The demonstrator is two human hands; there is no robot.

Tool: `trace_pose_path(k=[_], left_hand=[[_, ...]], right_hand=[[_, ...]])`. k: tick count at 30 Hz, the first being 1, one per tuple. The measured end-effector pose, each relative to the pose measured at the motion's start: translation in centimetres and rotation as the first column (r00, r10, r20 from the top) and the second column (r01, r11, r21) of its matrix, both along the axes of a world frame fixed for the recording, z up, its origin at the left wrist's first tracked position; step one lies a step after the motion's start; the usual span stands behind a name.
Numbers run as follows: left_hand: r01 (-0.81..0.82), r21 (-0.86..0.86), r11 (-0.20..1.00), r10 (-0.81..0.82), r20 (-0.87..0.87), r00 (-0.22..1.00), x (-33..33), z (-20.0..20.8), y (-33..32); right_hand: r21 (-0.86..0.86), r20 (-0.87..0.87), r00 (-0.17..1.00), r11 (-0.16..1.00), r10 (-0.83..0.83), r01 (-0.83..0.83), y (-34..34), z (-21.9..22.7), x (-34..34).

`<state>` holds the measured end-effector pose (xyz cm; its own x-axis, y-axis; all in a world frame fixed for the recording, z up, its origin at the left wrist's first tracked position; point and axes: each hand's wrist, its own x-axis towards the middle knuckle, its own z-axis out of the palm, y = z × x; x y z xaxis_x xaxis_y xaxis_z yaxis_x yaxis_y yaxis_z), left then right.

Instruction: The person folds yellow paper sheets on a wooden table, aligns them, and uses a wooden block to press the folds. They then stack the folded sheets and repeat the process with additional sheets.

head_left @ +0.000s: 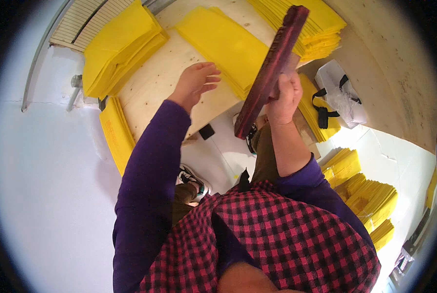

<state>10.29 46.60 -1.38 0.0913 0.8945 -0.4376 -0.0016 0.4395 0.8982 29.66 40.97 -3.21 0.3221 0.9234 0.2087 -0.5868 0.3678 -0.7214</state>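
Note:
My right hand (284,100) is closed around the handle of a long hand stamp (265,80), a dark bar stained red. It is raised and tilted, its upper end over the yellow stack at the back right. Fingers stretched out and holding nothing, my left hand (196,83) hovers above the wooden table (152,95). Between the hands and farther back, a flat yellow stack of paper or bag-like sheets (223,44) lies on the table. Part of that stack is hidden behind the stamp.
Folded yellow stacks stand at the back left (121,44) and back right (321,24). Another yellow stack (116,132) is at the table's left edge. A white box (348,93) with black straps and clear plastic is on the right. Yellow bundles (365,195) sit on the floor at right.

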Motion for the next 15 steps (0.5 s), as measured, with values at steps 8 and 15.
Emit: trace_pose_path(k=[8, 15], left_hand=[[-0.134, -0.055, 0.989, 0.128, -0.103, 0.986, 4.2, -1.5, 3.7], [-0.350, 0.040, 0.936, 0.344, 0.109, 0.933, 3.6, -3.2, 3.5]], right_hand=[[0.035, -0.041, 0.999, 0.999, -0.023, 0.025, 1.0, -0.3, 1.9], [-0.016, -0.038, 0.999, 1.000, -0.017, 0.016, 1.1, -0.3, 2.1]])
